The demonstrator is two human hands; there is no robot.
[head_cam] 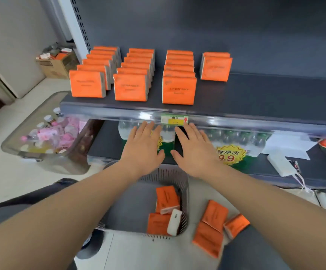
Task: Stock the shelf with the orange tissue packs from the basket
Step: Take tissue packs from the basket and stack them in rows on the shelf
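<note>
Orange tissue packs [178, 91] stand upright in rows on the dark shelf [265, 102]; the rightmost row [215, 68] is short. A grey basket [166, 177] sits low in front of me with a few orange packs [167, 199] inside. Three more packs [214, 215] lie on my lap to its right. My left hand [143, 148] and my right hand [194, 148] hover side by side, palms down and fingers spread, just below the shelf's front edge and above the basket. Neither hand holds anything.
Bottled water packs [234, 145] with a yellow price sign fill the lower shelf. A clear bin [47, 141] of pink items and bottles sits on the floor at left. A cardboard box [56, 64] stands by the wall. A white device [281, 165] lies at right.
</note>
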